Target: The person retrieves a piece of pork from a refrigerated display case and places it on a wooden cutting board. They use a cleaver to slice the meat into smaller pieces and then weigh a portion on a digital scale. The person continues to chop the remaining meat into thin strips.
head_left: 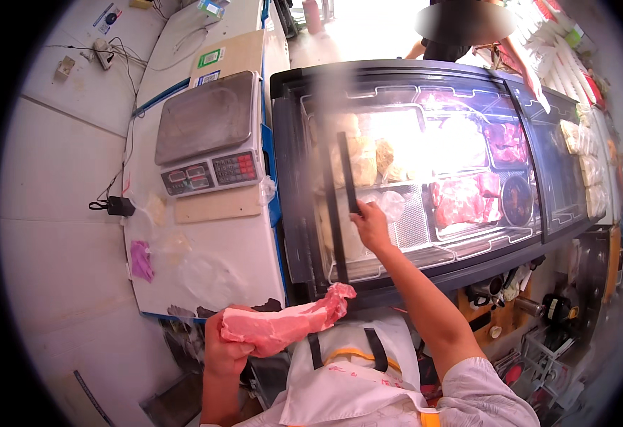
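Note:
My left hand grips one end of a long slab of raw pork, pink with a pale fat side. The slab's other end sticks out to the right, above my apron. Further forward, my right hand has its fingers closed on the dark handle strip of a sliding glass lid. That lid belongs to a chest freezer, lit brightly inside. Through the glass show red meat pieces in a wire basket, and yellowish bagged goods on the left side.
On the white counter at left stand a weighing scale, a cardboard piece and a purple cloth or bag. Pale packages lie on the freezer's right end. Another person stands beyond it, one arm reaching toward the freezer.

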